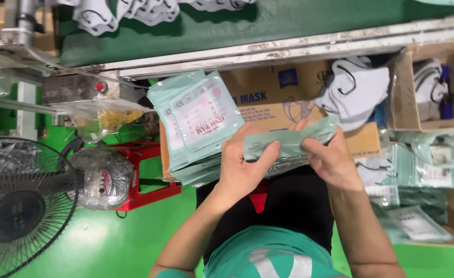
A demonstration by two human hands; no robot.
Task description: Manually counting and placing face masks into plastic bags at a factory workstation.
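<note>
Above the lap, left hand (242,172) and right hand (330,159) (both grips closed) clasp one pale-green pouch (289,144).

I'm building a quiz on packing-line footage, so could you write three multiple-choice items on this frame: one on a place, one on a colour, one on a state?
1. Where does the stack of pale green pouches lie?
A. beside the left hand
B. on the fan
C. on the belt

2. What colour is the stool?
A. blue
B. red
C. white

3. How is the pale green pouch held?
A. by the right hand alone
B. lying untouched
C. between both hands

Answers: 1 A, the stack fans out just beside the left hand; 2 B, its frame is plainly red; 3 C, fingers of both hands grip it.
</note>
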